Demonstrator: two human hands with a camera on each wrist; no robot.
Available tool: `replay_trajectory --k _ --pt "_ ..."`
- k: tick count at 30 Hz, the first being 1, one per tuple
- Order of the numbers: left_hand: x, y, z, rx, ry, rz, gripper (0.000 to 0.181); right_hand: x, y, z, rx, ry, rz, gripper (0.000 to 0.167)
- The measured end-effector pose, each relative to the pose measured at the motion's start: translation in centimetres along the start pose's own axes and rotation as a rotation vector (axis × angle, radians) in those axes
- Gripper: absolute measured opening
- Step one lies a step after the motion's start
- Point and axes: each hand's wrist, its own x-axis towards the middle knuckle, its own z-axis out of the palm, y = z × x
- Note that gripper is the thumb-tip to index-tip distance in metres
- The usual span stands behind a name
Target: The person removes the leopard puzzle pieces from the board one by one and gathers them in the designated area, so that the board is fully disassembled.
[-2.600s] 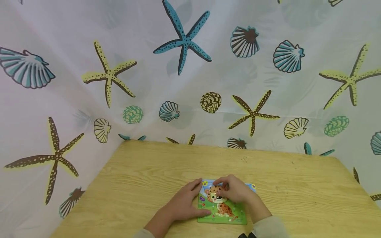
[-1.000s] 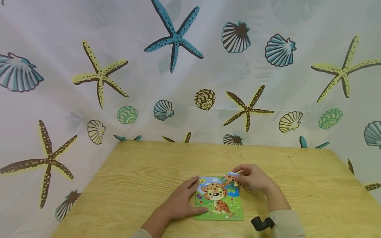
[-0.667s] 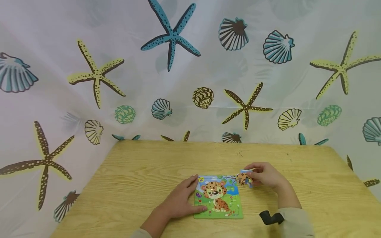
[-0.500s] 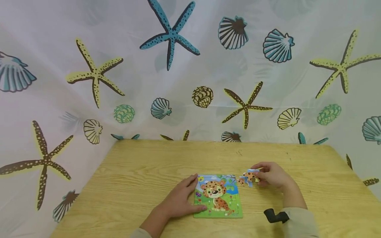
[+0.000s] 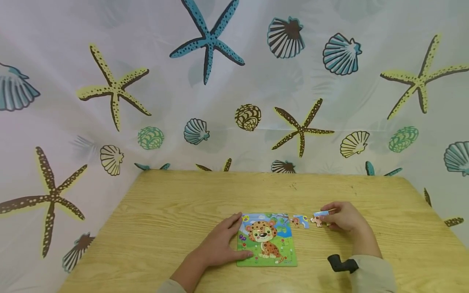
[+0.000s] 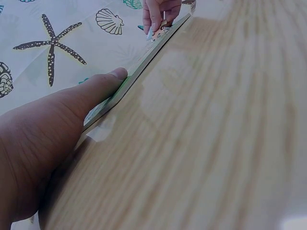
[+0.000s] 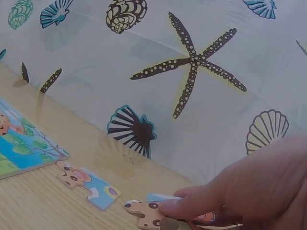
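Observation:
A square jigsaw puzzle board (image 5: 266, 240) with a leopard cub picture lies flat on the table. My left hand (image 5: 220, 246) rests at its left edge, the thumb extended over the picture and the fingers at the far left corner. In the left wrist view, the straight thumb (image 6: 103, 88) lies across the board's rim. To the board's right, my right hand (image 5: 346, 219) pinches a spotted puzzle piece (image 7: 145, 213) with blue on its edge, just above or on the table. Another puzzle piece (image 7: 90, 184), brown and blue, lies between board and right hand. Part of the pinched piece is hidden by fingers.
The wooden table (image 5: 190, 195) is bordered at the back and sides by a white curtain (image 5: 168, 101) printed with starfish and shells. A black angled device (image 5: 342, 263) sits by the right sleeve.
My right hand has moved from over the board to its right, carrying spotted puzzle pieces. One piece has been left on the table beside the board. The left hand keeps its place.

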Motion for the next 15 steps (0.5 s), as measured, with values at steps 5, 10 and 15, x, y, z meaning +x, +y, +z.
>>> replay_trajectory --k 5,10,15 --pt "0.1 0.0 0.0 -0.008 0.003 0.003 0.111 0.0 -0.4 0.3 -0.134 0.073 -0.024 0.029" --pt "0.1 0.1 0.0 -0.01 0.0 0.001 0.111 -0.2 -0.9 0.5 -0.225 0.113 0.016 0.026" --pt "0.0 0.2 -0.1 -0.007 0.0 0.003 0.11 -0.3 -1.0 0.7 -0.237 0.102 0.023 0.025"
